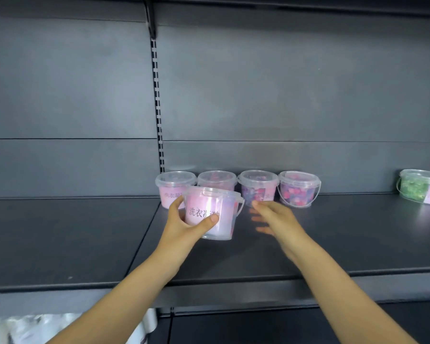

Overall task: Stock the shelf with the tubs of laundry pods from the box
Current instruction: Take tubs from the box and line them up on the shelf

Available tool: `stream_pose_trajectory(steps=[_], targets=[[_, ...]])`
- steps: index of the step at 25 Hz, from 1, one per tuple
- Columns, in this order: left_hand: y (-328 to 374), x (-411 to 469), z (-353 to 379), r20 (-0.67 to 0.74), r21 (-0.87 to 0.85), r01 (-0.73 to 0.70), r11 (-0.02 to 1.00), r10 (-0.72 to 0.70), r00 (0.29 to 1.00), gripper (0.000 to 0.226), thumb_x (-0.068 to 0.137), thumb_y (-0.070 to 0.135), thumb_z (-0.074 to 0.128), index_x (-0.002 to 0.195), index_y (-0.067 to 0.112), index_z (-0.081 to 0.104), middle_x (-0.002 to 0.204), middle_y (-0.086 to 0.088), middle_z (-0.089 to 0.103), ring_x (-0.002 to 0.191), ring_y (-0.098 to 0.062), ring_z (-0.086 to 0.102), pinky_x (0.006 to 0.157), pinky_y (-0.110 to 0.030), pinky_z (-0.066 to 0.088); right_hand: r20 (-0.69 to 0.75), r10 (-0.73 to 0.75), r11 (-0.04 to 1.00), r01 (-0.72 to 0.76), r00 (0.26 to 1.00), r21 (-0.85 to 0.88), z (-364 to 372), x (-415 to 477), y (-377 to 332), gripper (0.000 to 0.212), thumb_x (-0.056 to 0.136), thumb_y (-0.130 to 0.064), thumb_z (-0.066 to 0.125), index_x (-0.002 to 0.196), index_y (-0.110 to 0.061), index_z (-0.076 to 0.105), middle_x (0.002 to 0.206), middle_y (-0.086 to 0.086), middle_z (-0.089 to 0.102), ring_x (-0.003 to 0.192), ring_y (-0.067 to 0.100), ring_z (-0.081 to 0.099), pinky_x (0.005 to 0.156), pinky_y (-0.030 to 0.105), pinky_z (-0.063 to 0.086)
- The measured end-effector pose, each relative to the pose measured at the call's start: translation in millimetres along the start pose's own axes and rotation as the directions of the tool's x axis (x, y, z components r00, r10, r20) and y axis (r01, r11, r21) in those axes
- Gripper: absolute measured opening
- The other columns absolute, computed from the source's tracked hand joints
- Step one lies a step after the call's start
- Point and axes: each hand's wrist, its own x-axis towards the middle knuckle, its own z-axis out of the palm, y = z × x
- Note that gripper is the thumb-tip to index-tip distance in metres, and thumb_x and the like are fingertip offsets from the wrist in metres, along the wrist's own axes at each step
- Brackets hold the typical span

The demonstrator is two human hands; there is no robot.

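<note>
My left hand (184, 223) grips a clear tub of pink laundry pods (215, 212) with a pink label, held just above the dark shelf (333, 234) in front of the back row. My right hand (271, 217) hovers beside the tub with fingers spread and blurred, holding nothing. Several tubs stand in a row against the back panel: a pink one (170, 186), a second pink one (217, 178) partly hidden behind the held tub, and two with purple and red pods (258, 186) (299, 189). The box is out of sight.
A tub of green pods (421, 186) stands alone at the far right of the shelf. A slotted upright (158, 105) divides the back panel. The left shelf section (60, 234) is bare. White plastic wrapping (35, 328) shows at the bottom left, below the shelf edge.
</note>
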Motion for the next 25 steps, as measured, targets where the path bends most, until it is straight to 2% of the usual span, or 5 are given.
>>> stream_pose_trajectory(steps=[5, 8, 10, 19, 25], targets=[[-5, -1, -40, 0.049, 0.077, -0.031, 0.997, 0.027, 0.998, 0.096, 0.058, 0.034, 0.079, 0.137, 0.026, 0.026, 0.124, 0.012, 0.049, 0.102, 0.007, 0.052, 0.073, -0.012, 0.046, 0.247, -0.026, 0.978, -0.027, 0.969, 0.208, 72, -15, -13, 0.035, 0.093, -0.04, 0.051, 0.117, -0.018, 0.062, 0.113, -0.001, 0.069, 0.105, 0.013, 0.065, 0.087, 0.028, 0.054], [-9, 14, -69, 0.127, 0.265, -0.074, 0.961, 0.041, 0.991, 0.089, 0.052, 0.047, 0.079, 0.127, 0.034, 0.032, 0.125, 0.013, 0.048, 0.113, 0.0, 0.051, 0.091, -0.019, 0.048, 0.34, -0.038, 0.98, -0.032, 0.94, 0.197, 91, -4, -13, 0.032, 0.09, -0.035, 0.058, 0.116, -0.017, 0.063, 0.116, -0.004, 0.068, 0.11, 0.01, 0.063, 0.096, 0.027, 0.049], [-12, 24, -82, 0.18, 0.315, -0.041, 0.948, -0.017, 0.984, 0.082, 0.058, 0.048, 0.078, 0.128, 0.028, 0.041, 0.128, 0.007, 0.053, 0.118, -0.008, 0.053, 0.102, -0.034, 0.045, 0.305, -0.036, 0.994, 0.002, 0.952, 0.112, 99, 4, -12, 0.038, 0.083, -0.032, 0.068, 0.116, -0.016, 0.062, 0.117, -0.004, 0.066, 0.112, 0.01, 0.06, 0.099, 0.029, 0.046], [-16, 36, -91, 0.052, 0.403, 0.131, 0.906, -0.166, 0.985, 0.056, 0.089, 0.029, 0.059, 0.135, 0.009, 0.033, 0.122, -0.009, 0.056, 0.104, -0.017, 0.051, 0.086, -0.025, 0.035, 0.092, 0.01, 0.998, -0.016, 0.996, 0.062, 119, 16, -8, 0.038, 0.082, -0.026, 0.07, 0.115, -0.012, 0.057, 0.118, 0.001, 0.061, 0.11, 0.014, 0.056, 0.095, 0.03, 0.046], [3, 26, -103, 0.192, 0.687, -0.087, 0.722, -0.065, 0.979, 0.036, 0.091, 0.026, 0.055, 0.121, 0.006, 0.05, 0.122, -0.009, 0.059, 0.113, -0.024, 0.054, 0.084, -0.024, 0.038, 0.055, -0.059, 0.927, 0.075, 0.997, -0.367, 101, -5, -26, 0.048, 0.081, -0.032, 0.07, 0.122, -0.011, 0.055, 0.122, 0.001, 0.058, 0.106, 0.014, 0.054, 0.095, 0.027, 0.043]])
